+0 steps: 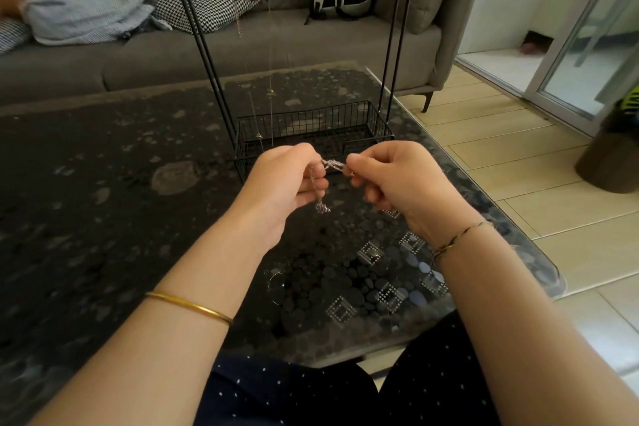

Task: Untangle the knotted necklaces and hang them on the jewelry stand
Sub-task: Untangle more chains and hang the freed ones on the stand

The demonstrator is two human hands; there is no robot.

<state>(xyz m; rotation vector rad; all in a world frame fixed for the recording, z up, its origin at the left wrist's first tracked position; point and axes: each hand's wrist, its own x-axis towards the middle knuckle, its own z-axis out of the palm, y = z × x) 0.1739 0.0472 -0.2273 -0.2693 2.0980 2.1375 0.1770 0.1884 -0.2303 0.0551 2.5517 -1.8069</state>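
Note:
A knotted silver necklace [332, 165] is stretched between my two hands, just above the table and in front of the stand's basket. My left hand [288, 180] pinches one side of the knot, and a loose end of chain [321, 206] dangles below its fingers. My right hand [390, 176] pinches the other side. The black wire jewelry stand [204, 45] rises behind my hands, with a wire basket [311, 128] at its base. Thin chains [271, 79] hang from its top hooks on the left side.
The stand sits on a dark glass table [103, 183] with a pebble pattern. A grey sofa [242, 52] with cushions and a bag lies behind it. Tiled floor [518, 166] and a sliding glass door [587, 28] are to the right.

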